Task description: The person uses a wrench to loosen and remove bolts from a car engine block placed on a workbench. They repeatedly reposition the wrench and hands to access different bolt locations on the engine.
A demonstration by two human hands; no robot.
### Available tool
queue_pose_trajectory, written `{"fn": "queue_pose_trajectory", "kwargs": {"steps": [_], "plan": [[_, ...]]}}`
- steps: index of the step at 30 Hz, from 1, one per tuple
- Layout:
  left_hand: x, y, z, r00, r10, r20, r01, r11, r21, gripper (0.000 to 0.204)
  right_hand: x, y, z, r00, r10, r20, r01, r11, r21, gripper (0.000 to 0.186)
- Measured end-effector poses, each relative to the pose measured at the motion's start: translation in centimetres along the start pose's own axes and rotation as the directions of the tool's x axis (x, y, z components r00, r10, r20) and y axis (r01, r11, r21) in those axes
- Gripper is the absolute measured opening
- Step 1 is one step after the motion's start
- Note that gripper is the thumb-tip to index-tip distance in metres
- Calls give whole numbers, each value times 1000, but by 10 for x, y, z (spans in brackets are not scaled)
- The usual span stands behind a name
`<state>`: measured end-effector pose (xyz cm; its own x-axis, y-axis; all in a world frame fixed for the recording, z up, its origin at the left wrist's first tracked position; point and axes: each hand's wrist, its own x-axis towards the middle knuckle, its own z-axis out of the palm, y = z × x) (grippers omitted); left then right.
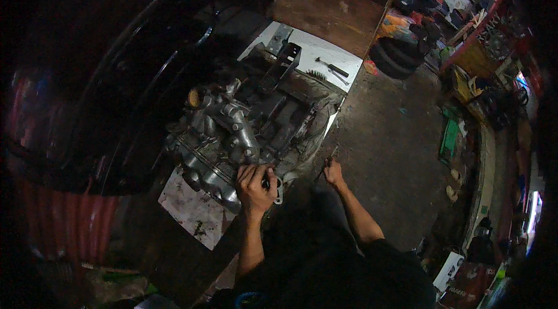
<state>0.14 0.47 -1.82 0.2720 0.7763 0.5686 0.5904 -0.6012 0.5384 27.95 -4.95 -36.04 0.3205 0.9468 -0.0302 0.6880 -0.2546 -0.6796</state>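
A greasy metal engine (238,123) lies on a white board (314,53), with a yellow round cap (195,98) on its upper left. My left hand (256,190) has curled fingers at the engine's near end, beside a pale metal flange with a hole (279,193); whatever they grip is partly hidden. To the right of the engine, my right hand (333,172) is closed on a slim metal tool, apparently a wrench. A black-handled tool (334,68) and a small brush (315,74) lie on the board's far part.
A large black curved body (99,88) stands at left above red corrugated metal (70,222). A stained pale board (192,210) lies below the engine. Tyres (389,56) sit at back right; shelves of clutter, a green object (447,140) and sandals (453,184) line the right side.
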Motion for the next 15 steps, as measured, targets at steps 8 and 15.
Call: {"fn": "queue_pose_trajectory", "kwargs": {"steps": [8,15], "plan": [[4,4,0,1000,27,-11,-27,999,-22,11,18,-29,36,911,407,58,-367,742,561,33],[1,1,0,1000,24,2,-24,1000,-20,11,-4,-159,-65,942,252,220,-310,410,858,20]]}}
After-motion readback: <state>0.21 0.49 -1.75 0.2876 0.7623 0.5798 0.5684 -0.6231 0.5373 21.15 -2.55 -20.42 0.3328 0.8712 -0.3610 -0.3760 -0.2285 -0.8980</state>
